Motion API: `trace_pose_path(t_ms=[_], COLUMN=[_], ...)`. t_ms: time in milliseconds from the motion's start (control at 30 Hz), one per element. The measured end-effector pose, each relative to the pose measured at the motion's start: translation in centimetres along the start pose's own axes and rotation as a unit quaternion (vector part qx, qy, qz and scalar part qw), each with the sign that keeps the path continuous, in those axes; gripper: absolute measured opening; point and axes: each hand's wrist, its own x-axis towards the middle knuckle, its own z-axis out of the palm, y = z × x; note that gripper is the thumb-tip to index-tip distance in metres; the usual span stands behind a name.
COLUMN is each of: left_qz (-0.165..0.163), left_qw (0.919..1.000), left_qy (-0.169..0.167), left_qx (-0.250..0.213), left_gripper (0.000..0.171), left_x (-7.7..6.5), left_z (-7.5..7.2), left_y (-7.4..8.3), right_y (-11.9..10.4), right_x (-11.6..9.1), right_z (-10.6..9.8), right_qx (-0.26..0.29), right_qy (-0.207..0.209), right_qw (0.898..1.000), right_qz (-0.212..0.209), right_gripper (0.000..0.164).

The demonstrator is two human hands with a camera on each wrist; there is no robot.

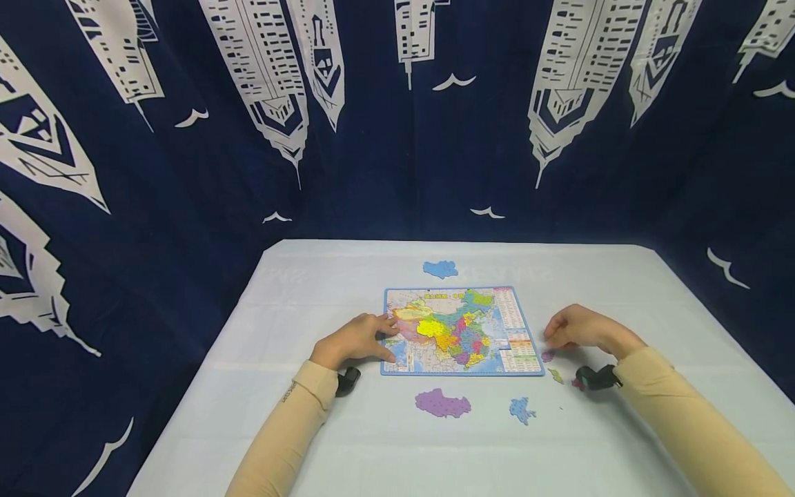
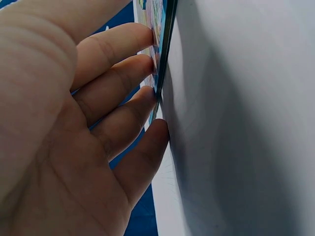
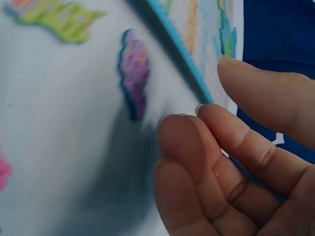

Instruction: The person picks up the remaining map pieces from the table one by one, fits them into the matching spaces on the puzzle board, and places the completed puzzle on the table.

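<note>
Sleeves [image 1: 279,431] flank the map board [image 1: 428,360], longest crosswise, left hand [image 1: 357,338] spread, right hand [image 1: 580,328] loosely curled.

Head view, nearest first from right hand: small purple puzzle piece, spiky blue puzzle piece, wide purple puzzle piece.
1. Small purple puzzle piece: near the right hand, right of the blue-rimmed map board.
2. Spiky blue puzzle piece: near side of the board, rightward.
3. Wide purple puzzle piece: same side, farther left.
</note>
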Motion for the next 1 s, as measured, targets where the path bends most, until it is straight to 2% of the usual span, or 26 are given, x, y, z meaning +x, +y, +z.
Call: trace_pose_path(t_ms=[300,1000], left_qz=[-0.003,-0.009], left_qw=[1.0000,0.9999], left_qy=[-0.002,-0.001], left_qx=[-0.003,-0.004], left_gripper=[0.064,0.063], left_x=[-0.1,-0.1], left_z=[0.0,-0.1], left_y=[-0.1,0.2], right_y=[0.8,1.6], right_x=[-0.1,0.0], right_z=[0.3,0.9], right_qx=[-0.036,-0.041], right_qy=[0.006,0.004], right_qw=[0.999,0.999], right_qz=[0.012,0.006], right_gripper=[0.024,0.023])
